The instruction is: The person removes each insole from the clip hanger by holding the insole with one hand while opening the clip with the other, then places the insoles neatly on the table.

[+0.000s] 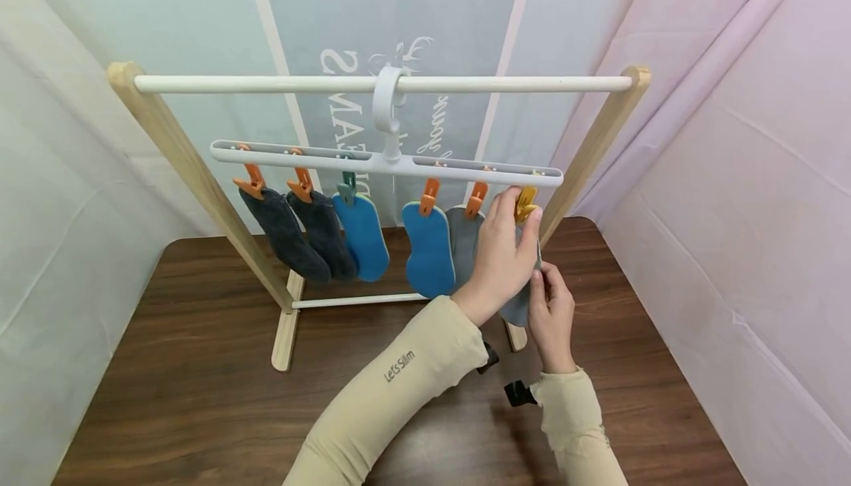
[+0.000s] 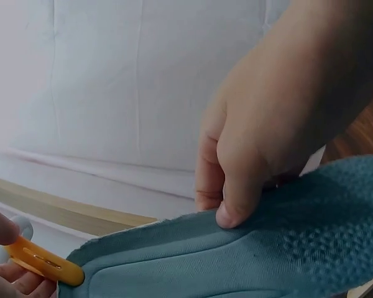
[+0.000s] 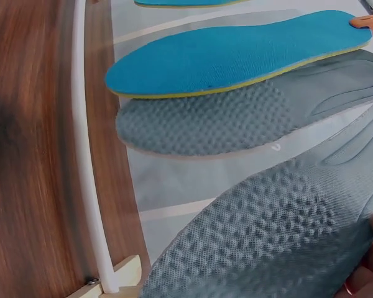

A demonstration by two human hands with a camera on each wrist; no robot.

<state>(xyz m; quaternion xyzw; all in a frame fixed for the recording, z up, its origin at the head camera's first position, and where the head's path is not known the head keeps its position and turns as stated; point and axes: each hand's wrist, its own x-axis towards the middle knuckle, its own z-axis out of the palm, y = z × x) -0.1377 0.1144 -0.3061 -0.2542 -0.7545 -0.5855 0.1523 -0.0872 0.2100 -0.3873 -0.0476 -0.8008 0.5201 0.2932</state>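
Note:
A grey insole with a bumpy front half hangs at the right end of the white hanger. Its upper end meets a yellow clip, whose tip lies over the insole's edge. My left hand pinches this clip between thumb and fingers. Lower down, my right hand pinches the side edge of the same grey insole, thumb on its face. In the right wrist view, fingertips of the right hand show at that edge. A second grey insole hangs beside it, partly behind a blue one.
Orange and green clips hold a blue insole, another blue insole and two dark insoles. The hanger hooks over the white rail of a wooden-legged rack. Beneath is a brown wooden table; pale curtains surround it.

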